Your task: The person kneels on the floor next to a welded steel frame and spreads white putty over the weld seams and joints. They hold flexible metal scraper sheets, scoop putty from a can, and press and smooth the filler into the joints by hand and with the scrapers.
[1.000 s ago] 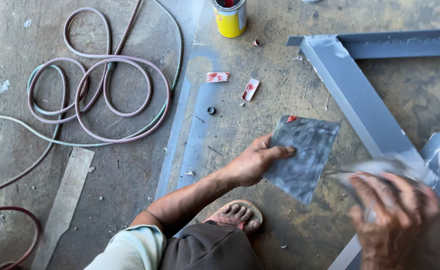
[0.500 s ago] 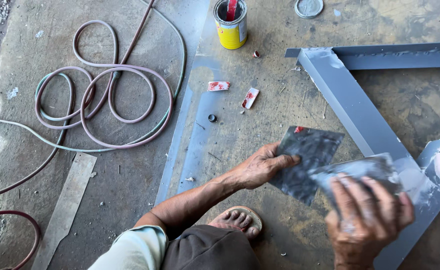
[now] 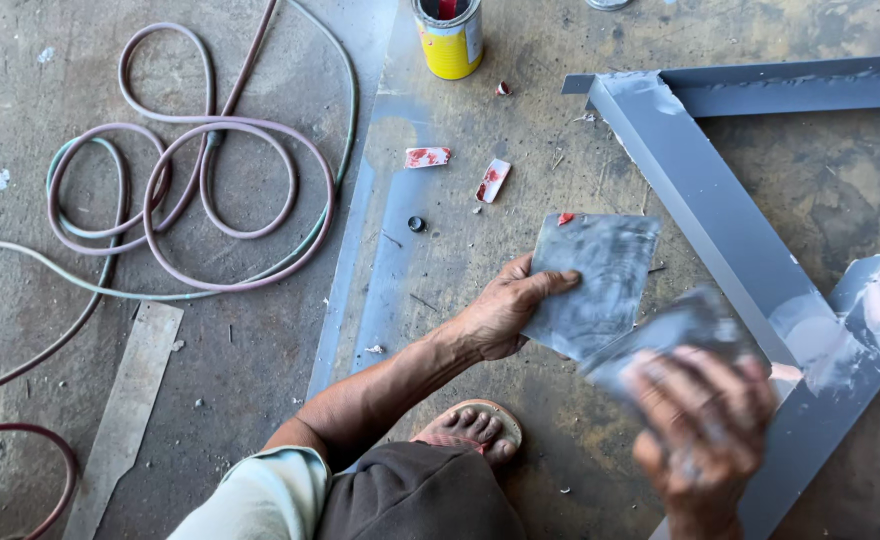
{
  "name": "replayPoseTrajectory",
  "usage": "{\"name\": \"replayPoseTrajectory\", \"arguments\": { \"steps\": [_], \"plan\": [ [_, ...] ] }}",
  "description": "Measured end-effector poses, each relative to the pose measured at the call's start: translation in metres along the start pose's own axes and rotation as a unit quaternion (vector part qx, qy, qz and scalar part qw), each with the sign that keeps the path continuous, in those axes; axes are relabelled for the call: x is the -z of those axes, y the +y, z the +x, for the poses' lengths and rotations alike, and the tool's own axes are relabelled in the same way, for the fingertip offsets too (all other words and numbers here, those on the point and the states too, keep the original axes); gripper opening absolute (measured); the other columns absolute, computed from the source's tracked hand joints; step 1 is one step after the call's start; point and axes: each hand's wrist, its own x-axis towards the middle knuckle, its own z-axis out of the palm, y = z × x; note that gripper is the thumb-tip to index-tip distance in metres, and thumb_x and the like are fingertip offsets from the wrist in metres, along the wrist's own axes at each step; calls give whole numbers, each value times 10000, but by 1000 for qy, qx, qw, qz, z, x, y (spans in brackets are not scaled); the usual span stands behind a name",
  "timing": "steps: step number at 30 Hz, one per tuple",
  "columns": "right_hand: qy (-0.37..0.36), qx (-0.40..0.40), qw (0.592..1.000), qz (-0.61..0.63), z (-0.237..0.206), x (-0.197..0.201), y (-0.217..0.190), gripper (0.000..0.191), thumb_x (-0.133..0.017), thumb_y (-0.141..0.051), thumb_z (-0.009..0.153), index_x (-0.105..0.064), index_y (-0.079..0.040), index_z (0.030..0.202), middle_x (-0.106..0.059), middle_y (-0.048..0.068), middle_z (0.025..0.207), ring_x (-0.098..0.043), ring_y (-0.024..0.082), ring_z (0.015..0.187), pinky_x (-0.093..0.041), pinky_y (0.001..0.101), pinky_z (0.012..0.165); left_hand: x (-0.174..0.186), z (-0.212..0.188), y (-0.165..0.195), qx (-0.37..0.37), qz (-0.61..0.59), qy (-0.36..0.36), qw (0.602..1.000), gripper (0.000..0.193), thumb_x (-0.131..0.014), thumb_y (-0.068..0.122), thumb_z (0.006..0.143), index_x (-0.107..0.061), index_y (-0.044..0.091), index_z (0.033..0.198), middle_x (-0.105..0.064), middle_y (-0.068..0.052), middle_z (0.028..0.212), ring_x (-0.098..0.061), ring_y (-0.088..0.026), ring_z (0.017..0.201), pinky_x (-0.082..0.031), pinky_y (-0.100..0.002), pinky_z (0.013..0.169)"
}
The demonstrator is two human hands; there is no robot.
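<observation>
1. While the left hand (image 3: 500, 318) pinches a grey smeared plate (image 3: 595, 282) by its 9 o'clock edge, it has stayed put
2. Right hand (image 3: 705, 430), blurred, grips a second smeared blade (image 3: 675, 335), now drawn back from the grey metal frame (image 3: 705, 215) onto the plate's 4 o'clock corner, likely reloading filler

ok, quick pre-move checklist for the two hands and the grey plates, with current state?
1. Left hand has a firm grip on the square grey plate: ok, thumb on top at its edge.
2. Right hand grip on the second smeared plate: cannot tell, motion blur.
3. Plates overlap: ok, the second lies across the first's lower corner.
4. Grey metal frame within reach: ok, beside the right hand.
5. Yellow can upright: ok.
6. Hose coil away from the sandalled foot: ok.
</observation>
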Motion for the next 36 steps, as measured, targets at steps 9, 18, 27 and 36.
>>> {"name": "replayPoseTrajectory", "arguments": {
  "steps": [9, 18, 27, 36],
  "plan": [
    [73, -48, 996, -9, -21, -8, 26, 291, -688, 102, 1056, -754, -128, 1221, -744, -11, 1255, -644, 179, 1197, -486, 315, 1122, 3, -5, -9, -21, 140, 0, 990, 298, -610, 165, 1078, -588, -58, 1274, -726, -125, 1094, -720, -174, 902, -628, -363, 786],
    [-123, -34, 991, -37, -22, -4, 33, 434, -694, -8, 710, -778, -178, 1100, -761, -9, 1126, -669, 215, 1148, -473, 520, 1104, 18, -3, 17, -72, 56, 65, 994, 297, -610, 165, 1034, -542, -2, 1270, -709, -146, 1044, -717, -280, 849, -604, -444, 646],
    [228, -430, 432, 760, -24, -56, 42, 352, -545, -245, 1158, -564, -79, 1468, -716, 135, 1260, -691, 307, 1027, -511, 408, 698, -5, -25, -48, 127, 168, -53, 976, 379, -617, 155, 1013, -596, 22, 1367, -718, -80, 1181, -699, -145, 1020, -569, -354, 952],
    [90, -420, 704, 566, -33, -57, 5, 530, -474, -470, 1094, -693, -14, 1252, -723, 100, 1124, -660, 191, 1015, -554, 356, 898, -16, -39, -59, -46, 295, -17, 954, 311, -596, 152, 1057, -651, -8, 1319, -713, -60, 1215, -644, -137, 1121, -545, -325, 982]
  ]
}}
